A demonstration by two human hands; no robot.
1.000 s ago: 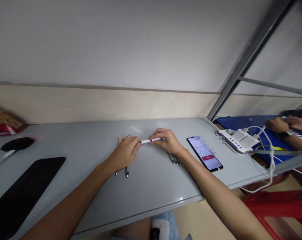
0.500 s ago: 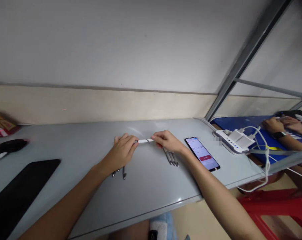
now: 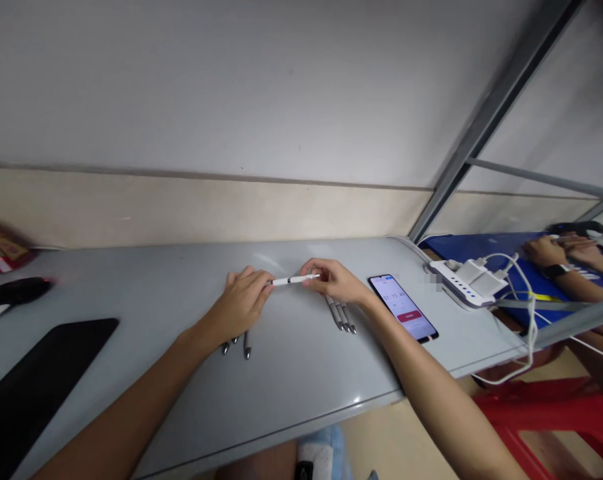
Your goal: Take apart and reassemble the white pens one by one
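Grey bench [image 3: 306, 373] runs along the pale wall [image 3: 231, 93], and above it we have a slim white pen [image 3: 282, 281] stretched between our hands. Our left hand [image 3: 245, 299] is clamped on one end; our right hand [image 3: 332, 281] curls about the other, whether pinching or loosely parted we cannot tell. We judge the pen light and stiff, its smooth barrel slightly slippery, its narrow tip most delicate, so we best pinch near the dark band. Silver-tipped pens [image 3: 342, 317] lie just beside our right wrist.
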